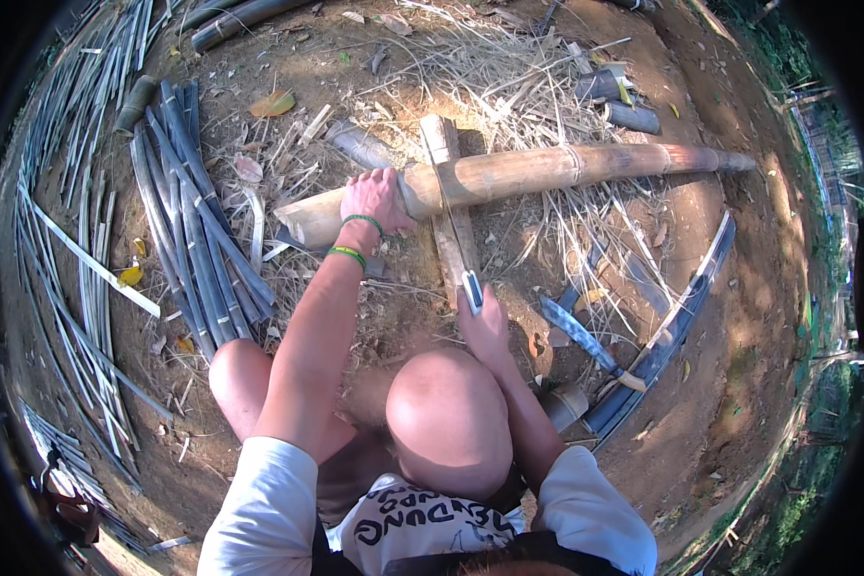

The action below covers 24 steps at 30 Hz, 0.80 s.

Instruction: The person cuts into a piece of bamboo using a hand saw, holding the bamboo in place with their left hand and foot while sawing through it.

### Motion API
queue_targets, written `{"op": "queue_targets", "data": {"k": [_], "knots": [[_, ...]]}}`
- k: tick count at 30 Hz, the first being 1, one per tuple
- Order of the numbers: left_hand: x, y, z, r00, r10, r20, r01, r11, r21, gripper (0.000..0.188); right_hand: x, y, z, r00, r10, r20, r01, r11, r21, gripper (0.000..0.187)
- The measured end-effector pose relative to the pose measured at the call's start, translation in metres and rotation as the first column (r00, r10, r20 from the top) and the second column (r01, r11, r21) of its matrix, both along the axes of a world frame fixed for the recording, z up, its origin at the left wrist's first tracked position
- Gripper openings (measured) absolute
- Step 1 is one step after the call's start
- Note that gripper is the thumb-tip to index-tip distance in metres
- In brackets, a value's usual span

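A thick tan bamboo pole (pixel 528 171) lies across the ground in front of me, its cut end at left and its tapering end far right. My left hand (pixel 372 200) grips it near the left end, fingers wrapped over the top. In my right hand (pixel 485 326) is the handle of a hand saw (pixel 472 292). The narrow saw blade points away from me and meets the bamboo just right of my left hand; how deep it sits in the bamboo I cannot tell. Under the pole, a wooden block (pixel 440 139) runs crosswise as a support.
A knife (pixel 584 336) with a wooden handle lies at right, beside long split bamboo (pixel 677 331). Dark bamboo strips (pixel 197 211) are piled at left, near thin slats (pixel 86 259). Shavings (pixel 494 72) and short bamboo pieces (pixel 632 117) litter the far ground.
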<state>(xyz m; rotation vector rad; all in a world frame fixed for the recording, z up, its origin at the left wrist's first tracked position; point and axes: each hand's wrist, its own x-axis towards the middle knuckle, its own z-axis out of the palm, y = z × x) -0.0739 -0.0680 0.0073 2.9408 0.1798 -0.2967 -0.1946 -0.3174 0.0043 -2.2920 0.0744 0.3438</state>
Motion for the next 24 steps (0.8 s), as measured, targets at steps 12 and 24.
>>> {"op": "queue_targets", "data": {"k": [12,24], "knots": [[0.004,0.005,0.0,1.0,0.023,-0.003,-0.023,0.999,-0.03,0.102,-0.037,-0.038,0.009,0.998,0.007,-0.068,-0.005,0.999,0.034,0.038],[-0.001,-0.006,-0.004,0.998,0.029,0.057,-0.027,0.999,-0.024,0.104,-0.042,-0.055,0.01,0.985,-0.032,-0.169,0.026,0.999,-0.039,0.033]]}}
